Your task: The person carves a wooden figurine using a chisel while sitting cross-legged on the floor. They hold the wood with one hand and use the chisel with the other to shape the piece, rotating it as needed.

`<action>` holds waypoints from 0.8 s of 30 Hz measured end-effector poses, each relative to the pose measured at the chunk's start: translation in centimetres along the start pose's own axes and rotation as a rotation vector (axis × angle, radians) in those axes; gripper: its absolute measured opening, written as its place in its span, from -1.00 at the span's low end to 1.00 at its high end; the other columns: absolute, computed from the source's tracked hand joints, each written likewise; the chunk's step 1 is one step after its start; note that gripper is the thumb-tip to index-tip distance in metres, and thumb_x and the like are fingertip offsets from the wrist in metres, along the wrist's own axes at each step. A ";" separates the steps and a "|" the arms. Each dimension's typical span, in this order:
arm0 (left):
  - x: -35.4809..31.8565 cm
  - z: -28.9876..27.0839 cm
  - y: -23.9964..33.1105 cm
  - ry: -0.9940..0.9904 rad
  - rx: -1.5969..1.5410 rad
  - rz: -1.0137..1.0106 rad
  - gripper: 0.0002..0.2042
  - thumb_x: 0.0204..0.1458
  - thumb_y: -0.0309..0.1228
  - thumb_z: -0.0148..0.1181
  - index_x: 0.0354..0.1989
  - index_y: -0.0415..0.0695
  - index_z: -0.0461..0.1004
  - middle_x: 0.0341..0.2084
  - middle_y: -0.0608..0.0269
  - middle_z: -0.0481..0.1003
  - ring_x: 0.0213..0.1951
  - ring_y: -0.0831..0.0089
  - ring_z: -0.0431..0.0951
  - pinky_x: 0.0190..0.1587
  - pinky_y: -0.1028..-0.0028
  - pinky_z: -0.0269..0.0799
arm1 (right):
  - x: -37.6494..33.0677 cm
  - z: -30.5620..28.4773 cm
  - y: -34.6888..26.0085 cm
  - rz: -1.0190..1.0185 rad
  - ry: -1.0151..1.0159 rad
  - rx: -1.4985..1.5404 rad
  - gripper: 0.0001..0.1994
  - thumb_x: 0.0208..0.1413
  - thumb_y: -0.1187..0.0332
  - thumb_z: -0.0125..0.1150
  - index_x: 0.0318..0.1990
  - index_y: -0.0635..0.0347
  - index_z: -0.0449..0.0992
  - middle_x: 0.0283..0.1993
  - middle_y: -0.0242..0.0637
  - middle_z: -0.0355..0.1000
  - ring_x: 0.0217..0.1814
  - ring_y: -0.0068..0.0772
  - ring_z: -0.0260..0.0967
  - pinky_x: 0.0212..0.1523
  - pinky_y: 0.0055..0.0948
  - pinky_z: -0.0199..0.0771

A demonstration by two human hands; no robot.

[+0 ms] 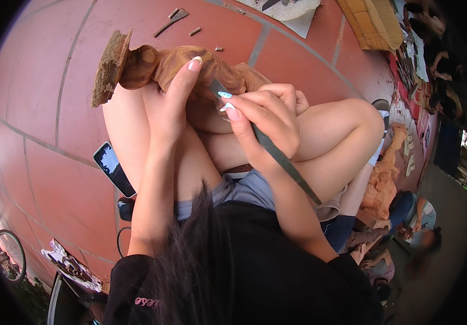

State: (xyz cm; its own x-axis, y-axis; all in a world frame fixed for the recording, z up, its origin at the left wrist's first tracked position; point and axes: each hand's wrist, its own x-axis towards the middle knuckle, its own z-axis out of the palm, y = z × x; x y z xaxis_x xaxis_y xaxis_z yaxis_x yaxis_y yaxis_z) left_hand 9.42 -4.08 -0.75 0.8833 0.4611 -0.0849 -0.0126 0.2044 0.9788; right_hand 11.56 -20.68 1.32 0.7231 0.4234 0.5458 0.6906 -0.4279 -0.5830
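Observation:
A carved wooden figure [195, 64] with brown swirling grain lies across my bare legs, its rough, flat base [106, 73] pointing left. My left hand [175, 97] is wrapped round the figure near the base, the thumb lying along its top. Between the thumb and fingers of my right hand [268, 116] is a long, flat, dark grey-green strip-like tool [282, 154]. Its pale tip reaches the carved surface; whether it touches cannot be made out. The tool's other end runs back past my right wrist. My right hand partly hides the figure's far right end.
Red floor tiles [38, 103] surround me, with wood scraps [173, 21] beyond the figure. A phone [113, 168] lies beside my left leg. A cardboard box [371, 24] stands far right. Another large wood carving [382, 179] and several people are at right; a bicycle wheel [9, 254] is lower left.

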 end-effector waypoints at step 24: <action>0.1 0.0 -1.1 0.026 -0.023 0.105 -0.76 0.15 -0.36 0.32 -0.14 -0.29 0.55 -0.26 0.30 0.58 -0.20 0.56 0.55 -0.10 0.52 0.46 | -1.3 -1.6 0.9 0.195 -0.115 0.196 -0.87 0.09 0.47 0.37 -0.20 0.16 0.69 -0.35 -0.49 0.61 -0.16 -0.39 0.30 0.02 -0.37 0.12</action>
State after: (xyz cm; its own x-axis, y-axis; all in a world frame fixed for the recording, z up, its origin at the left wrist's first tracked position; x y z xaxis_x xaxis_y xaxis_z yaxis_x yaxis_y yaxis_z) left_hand 9.52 -4.24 -1.82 0.8641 0.5031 0.0126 -0.1155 0.1738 0.9780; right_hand 11.24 -22.88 1.05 0.8280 0.4411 0.3462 0.5146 -0.3524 -0.7817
